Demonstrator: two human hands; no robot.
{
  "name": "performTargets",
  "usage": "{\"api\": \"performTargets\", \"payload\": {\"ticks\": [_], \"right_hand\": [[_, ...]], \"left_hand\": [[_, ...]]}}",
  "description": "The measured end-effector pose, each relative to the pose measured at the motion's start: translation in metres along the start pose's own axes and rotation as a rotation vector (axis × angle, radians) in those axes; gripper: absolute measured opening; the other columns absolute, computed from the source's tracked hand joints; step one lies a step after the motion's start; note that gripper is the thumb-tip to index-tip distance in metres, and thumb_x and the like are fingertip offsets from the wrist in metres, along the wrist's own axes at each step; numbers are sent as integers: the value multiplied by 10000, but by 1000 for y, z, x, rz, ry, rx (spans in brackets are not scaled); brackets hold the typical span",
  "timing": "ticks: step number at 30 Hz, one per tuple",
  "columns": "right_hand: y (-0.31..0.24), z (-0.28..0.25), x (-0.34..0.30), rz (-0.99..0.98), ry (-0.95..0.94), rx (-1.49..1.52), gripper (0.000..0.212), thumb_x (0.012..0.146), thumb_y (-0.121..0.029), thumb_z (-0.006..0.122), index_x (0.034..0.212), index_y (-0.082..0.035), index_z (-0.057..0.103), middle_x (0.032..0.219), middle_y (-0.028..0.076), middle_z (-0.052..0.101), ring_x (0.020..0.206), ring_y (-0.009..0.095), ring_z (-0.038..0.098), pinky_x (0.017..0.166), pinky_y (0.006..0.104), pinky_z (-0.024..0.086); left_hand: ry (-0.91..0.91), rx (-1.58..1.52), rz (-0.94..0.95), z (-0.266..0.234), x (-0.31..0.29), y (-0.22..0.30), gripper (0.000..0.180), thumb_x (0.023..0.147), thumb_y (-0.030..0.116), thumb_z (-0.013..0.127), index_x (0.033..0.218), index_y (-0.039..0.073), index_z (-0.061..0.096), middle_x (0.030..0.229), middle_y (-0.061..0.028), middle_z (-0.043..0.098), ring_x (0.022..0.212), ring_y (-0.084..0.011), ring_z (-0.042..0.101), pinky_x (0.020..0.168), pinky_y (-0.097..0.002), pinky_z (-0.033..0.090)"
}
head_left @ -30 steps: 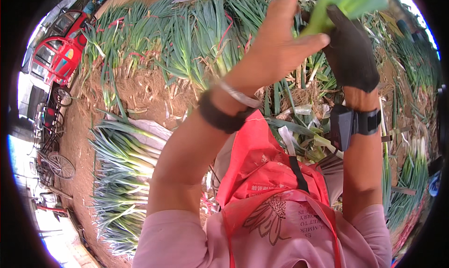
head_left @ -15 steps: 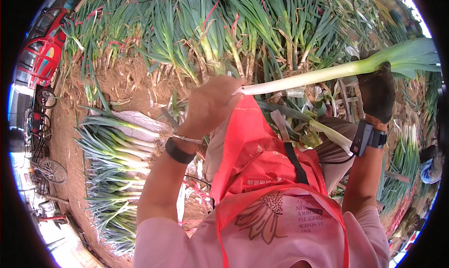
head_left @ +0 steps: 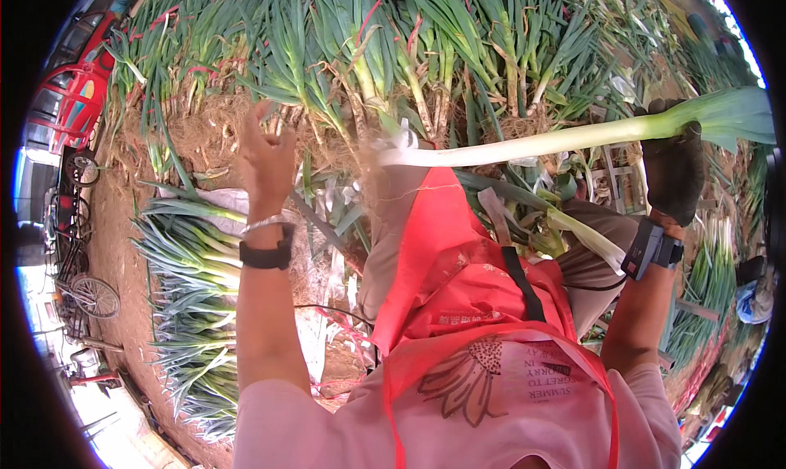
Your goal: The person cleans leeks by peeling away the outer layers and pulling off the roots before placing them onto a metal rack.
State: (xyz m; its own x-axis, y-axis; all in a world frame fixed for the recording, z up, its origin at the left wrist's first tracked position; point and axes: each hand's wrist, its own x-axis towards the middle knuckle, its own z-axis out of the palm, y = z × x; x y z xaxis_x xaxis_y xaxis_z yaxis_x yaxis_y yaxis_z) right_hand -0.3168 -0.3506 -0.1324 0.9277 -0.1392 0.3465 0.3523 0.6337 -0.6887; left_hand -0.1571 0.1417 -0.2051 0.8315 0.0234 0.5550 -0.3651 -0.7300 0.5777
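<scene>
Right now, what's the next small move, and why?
Probably bring the left hand to the white end of the leek: that hand is off to the side, fingers parted, while only the gloved right hand grips the leek, near its leaves.

The right hand [head_left: 675,170], in a dark glove at the right of the frame, gripped a leek [head_left: 532,146] near its leaves, the white stem reaching to the centre. The bare left hand [head_left: 266,162] hung left of centre, apart from the stem, fingers parted. Bundles [head_left: 319,47] filled the top, a row of leeks [head_left: 196,305] the lower left; a red apron [head_left: 467,281] covered the lower centre.
</scene>
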Motion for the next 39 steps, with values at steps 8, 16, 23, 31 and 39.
{"api": "performTargets", "payload": {"ticks": [8, 16, 23, 31, 39], "right_hand": [[-6, -15, -4, 19, 101, -61, 342, 954, -190, 523, 1224, 19, 498, 1223, 162, 557, 1173, 282, 510, 1070, 433, 356], [-17, -6, -1, -7, 144, -133, 337, 944, -194, 538, 1205, 17, 502, 1191, 152, 563, 1125, 274, 526, 1061, 431, 353], [-9, 13, 11, -109, -62, -116, 356, 921, -230, 570, 1165, 19, 498, 1151, 141, 555, 1090, 264, 516, 1035, 432, 347], [0, 9, -3, -239, 149, -133, 490, 820, -194, 697, 1235, -61, 472, 1032, 90, 548, 956, 266, 560, 879, 440, 474], [-4, 41, -6, -295, 20, 1, 502, 797, -230, 675, 1203, 14, 511, 929, 134, 586, 870, 287, 600, 761, 414, 508]], "left_hand": [[-422, -113, 427, 24, -44, 74, 197, 858, 154, 649, 1026, 55, 623, 990, -107, 639, 725, -238, 636, 658, -332, 512], [-444, -97, 480, 37, -48, 80, 136, 873, 155, 621, 955, 47, 616, 878, -118, 624, 684, -312, 601, 583, -363, 495], [-541, -619, -589, 46, -37, 53, 118, 905, 130, 596, 994, 55, 617, 861, -1, 614, 654, -105, 542, 551, -260, 460], [-577, -389, 334, 35, -26, 66, 303, 918, 329, 554, 1125, 116, 610, 1043, -60, 637, 876, -253, 640, 735, -380, 513], [-743, -305, 303, 18, -31, 108, 195, 879, 226, 614, 1044, 142, 675, 870, -79, 603, 768, -257, 618, 674, -341, 507]]}}
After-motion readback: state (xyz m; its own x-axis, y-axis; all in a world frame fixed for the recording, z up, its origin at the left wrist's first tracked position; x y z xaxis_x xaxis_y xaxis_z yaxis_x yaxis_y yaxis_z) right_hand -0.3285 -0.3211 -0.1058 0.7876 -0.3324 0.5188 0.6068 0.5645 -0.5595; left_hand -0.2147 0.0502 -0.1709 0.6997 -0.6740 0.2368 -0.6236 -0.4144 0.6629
